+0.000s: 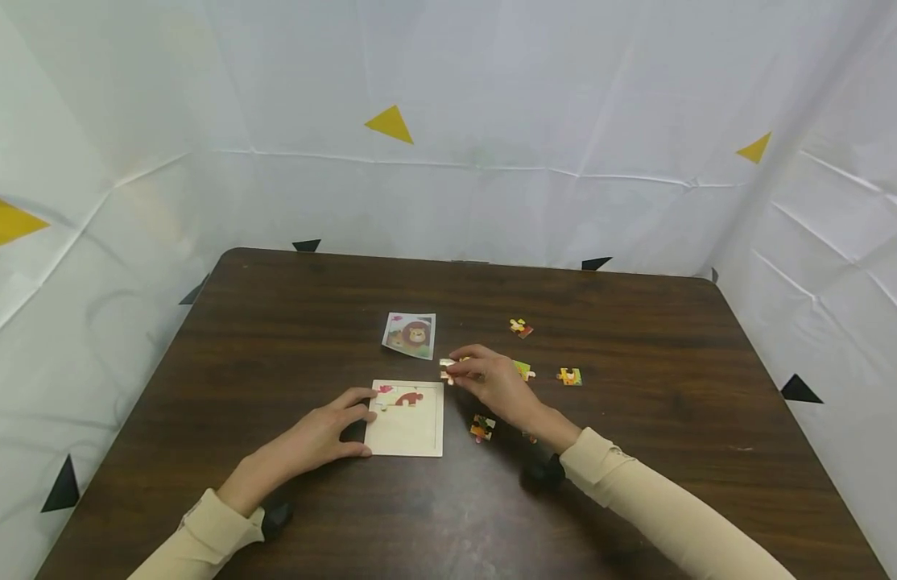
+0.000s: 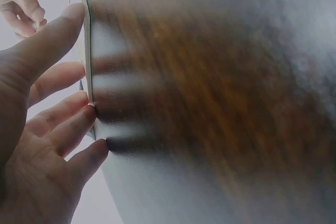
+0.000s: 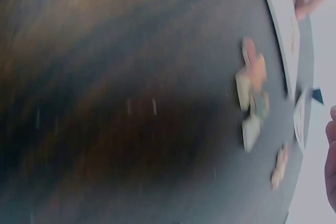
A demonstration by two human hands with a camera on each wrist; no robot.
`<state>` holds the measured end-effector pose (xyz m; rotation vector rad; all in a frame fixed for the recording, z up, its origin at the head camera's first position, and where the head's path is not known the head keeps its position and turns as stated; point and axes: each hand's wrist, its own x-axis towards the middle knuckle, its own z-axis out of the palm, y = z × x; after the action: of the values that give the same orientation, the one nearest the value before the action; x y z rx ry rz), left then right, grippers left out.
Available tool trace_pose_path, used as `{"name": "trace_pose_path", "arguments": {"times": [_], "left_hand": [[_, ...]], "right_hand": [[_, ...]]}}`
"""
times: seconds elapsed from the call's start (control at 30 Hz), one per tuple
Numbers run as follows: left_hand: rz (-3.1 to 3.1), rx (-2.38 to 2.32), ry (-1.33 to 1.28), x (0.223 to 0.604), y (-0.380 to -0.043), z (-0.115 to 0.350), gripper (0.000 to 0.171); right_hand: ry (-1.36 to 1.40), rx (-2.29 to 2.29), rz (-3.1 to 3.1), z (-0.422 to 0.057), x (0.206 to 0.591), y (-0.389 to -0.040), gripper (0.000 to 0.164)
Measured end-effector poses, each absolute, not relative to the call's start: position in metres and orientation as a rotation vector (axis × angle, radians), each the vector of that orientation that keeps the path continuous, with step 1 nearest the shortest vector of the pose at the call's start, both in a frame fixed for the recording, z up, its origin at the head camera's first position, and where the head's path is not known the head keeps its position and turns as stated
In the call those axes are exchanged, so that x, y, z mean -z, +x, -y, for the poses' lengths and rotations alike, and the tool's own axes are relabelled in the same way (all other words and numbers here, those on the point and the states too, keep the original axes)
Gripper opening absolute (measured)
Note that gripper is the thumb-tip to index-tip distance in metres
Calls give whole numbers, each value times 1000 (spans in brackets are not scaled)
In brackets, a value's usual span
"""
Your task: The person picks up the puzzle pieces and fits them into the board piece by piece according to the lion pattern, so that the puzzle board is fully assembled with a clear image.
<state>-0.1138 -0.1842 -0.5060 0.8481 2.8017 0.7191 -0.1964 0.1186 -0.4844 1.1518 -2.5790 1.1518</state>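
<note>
A square puzzle board (image 1: 405, 435) lies on the table, with a few joined pieces (image 1: 399, 397) along its far left part. My left hand (image 1: 325, 427) rests at the board's left side, thumb near the front corner and fingertips on the rim; the left wrist view shows those fingers (image 2: 71, 124) against the edge. Between thumb and fingers my right hand (image 1: 498, 388) pinches a jigsaw piece (image 1: 446, 370), just beyond the board's far right corner. Only part of the right hand (image 3: 331, 166) enters the right wrist view, its piece hidden there.
A picture card with a lion (image 1: 411, 335) lies behind the board. Loose jigsaw pieces are scattered to the right, among them one near the board (image 1: 482, 428), one farther right (image 1: 569, 376) and one at the back (image 1: 521, 327). White sheeting surrounds the brown table (image 1: 637, 338).
</note>
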Motion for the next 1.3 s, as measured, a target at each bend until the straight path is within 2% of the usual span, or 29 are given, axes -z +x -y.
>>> {"name": "trace_pose_path", "arguments": {"times": [0.4,1.03,1.3], "left_hand": [[-2792,-715,839,507,-114,184,44],[-2794,-741,871,504,-112,183,43],[-2795,-739,869,504,-112,183,44]], "right_hand": [[1244,-960,2679,-92,496,-182,18],[1380,-780,2677,-87,501,-177,16],[1430,-530,2586,-88,501,-176,18]]}}
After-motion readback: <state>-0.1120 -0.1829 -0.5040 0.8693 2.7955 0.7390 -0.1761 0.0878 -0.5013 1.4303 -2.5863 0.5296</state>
